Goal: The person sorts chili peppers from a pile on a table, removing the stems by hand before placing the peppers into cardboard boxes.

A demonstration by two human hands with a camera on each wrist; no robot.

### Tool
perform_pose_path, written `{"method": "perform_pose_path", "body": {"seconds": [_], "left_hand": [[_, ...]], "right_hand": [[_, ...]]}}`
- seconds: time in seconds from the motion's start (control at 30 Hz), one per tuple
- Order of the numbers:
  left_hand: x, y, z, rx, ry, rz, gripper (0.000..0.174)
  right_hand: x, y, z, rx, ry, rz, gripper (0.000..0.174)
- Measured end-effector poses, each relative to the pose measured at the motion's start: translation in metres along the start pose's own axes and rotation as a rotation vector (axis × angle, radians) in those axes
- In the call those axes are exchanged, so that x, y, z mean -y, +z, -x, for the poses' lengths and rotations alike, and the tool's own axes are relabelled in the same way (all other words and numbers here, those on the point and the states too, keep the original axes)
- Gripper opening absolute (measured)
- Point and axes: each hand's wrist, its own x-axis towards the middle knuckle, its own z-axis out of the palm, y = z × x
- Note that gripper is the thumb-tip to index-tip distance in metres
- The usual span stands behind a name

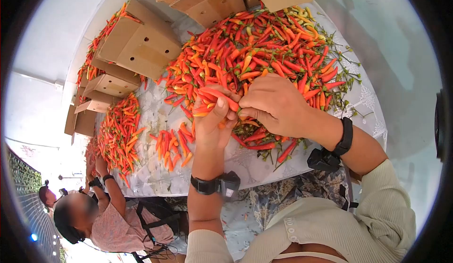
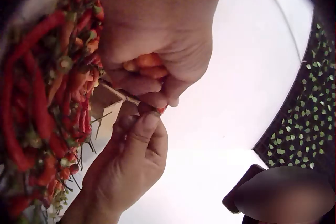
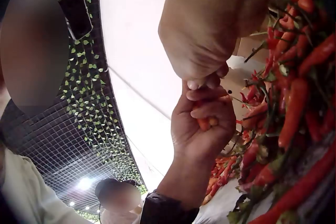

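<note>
My left hand (image 1: pixel 211 130) holds several red and orange chili peppers (image 1: pixel 221 97) in its curled fingers, with the thumb lying over them. From the right, my right hand (image 1: pixel 278 103) meets it, thumb and forefinger pinching the stem end of one red chili. The stem itself is mostly hidden by the fingertips. In the left wrist view, orange chilies (image 2: pixel 149 65) show inside the left palm, and the right hand (image 2: pixel 131 163) pinches at a red tip. Both hands are over the near side of a big heap of stemmed chilies (image 1: pixel 264 46).
Cardboard boxes (image 1: pixel 141 46) of chilies line the table's far side. Loose green stems (image 1: pixel 349 69) lie right of the heap. A small group of chilies (image 1: pixel 172 147) and another pile (image 1: pixel 120 135) are left on the patterned tablecloth (image 1: pixel 155 116). Another person (image 1: pixel 127 225) works at the left.
</note>
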Motion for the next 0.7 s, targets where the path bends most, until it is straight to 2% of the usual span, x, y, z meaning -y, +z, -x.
{"method": "perform_pose_path", "body": {"seconds": [0.07, 0.17, 0.23, 0.33, 0.43, 0.53, 0.57, 0.67, 0.7], "left_hand": [[0.001, -0.006, -0.001, -0.005, -0.046, 0.088, 0.020], [0.006, -0.017, -0.004, -0.027, -0.070, -0.003, 0.021], [0.006, -0.011, -0.007, -0.016, -0.091, 0.103, 0.019], [0.003, -0.013, -0.013, 0.018, -0.130, 0.217, 0.015], [0.001, -0.011, -0.013, -0.014, -0.135, 0.217, 0.012], [0.001, -0.010, -0.013, -0.010, -0.144, 0.170, 0.011], [0.001, -0.012, -0.013, 0.002, -0.150, 0.154, 0.011], [0.005, -0.016, -0.013, 0.079, -0.134, 0.129, 0.012], [0.005, -0.014, -0.013, 0.077, -0.129, 0.111, 0.012]], "right_hand": [[0.001, 0.000, -0.001, 0.022, -0.038, 0.034, 0.008], [0.005, 0.000, -0.001, 0.032, -0.094, 0.081, 0.008], [0.007, -0.001, 0.000, -0.001, -0.101, 0.080, 0.008], [0.003, -0.010, -0.002, 0.078, 0.091, 0.100, 0.010], [-0.016, -0.014, -0.005, -0.372, 0.231, 0.151, 0.014], [-0.033, -0.034, -0.007, -0.421, 0.283, 0.487, 0.019], [-0.036, -0.043, -0.004, -0.239, 0.388, 0.501, 0.023], [-0.036, -0.047, 0.000, 0.070, 0.540, 0.546, 0.022], [-0.036, -0.046, 0.002, 0.085, 0.535, 0.579, 0.021]]}}
